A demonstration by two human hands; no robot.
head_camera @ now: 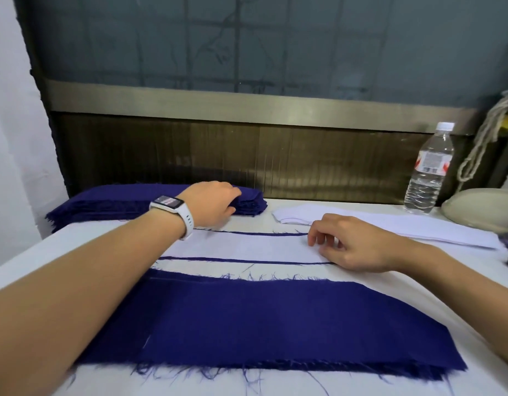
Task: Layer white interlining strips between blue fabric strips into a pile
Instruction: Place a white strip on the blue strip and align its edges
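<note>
A stack of blue fabric strips (110, 202) lies at the back left of the table. My left hand (212, 202), with a white watch on the wrist, grips the right end of that stack's top strip. A white interlining strip (247, 247) lies in the middle on a blue strip whose edges show above and below it. My right hand (350, 244) rests on the right end of this white strip, fingers loosely curled. A pile of white interlining strips (390, 224) sits at the back right. A wide pile of blue strips (275, 324) lies nearest me.
A clear water bottle (428, 170) stands at the back right by the wall. Next to it sits a beige rounded object (481, 208) with a cord (481, 144) hanging above. The white table (490, 324) shows bare at the right. Loose blue threads fringe the front pile.
</note>
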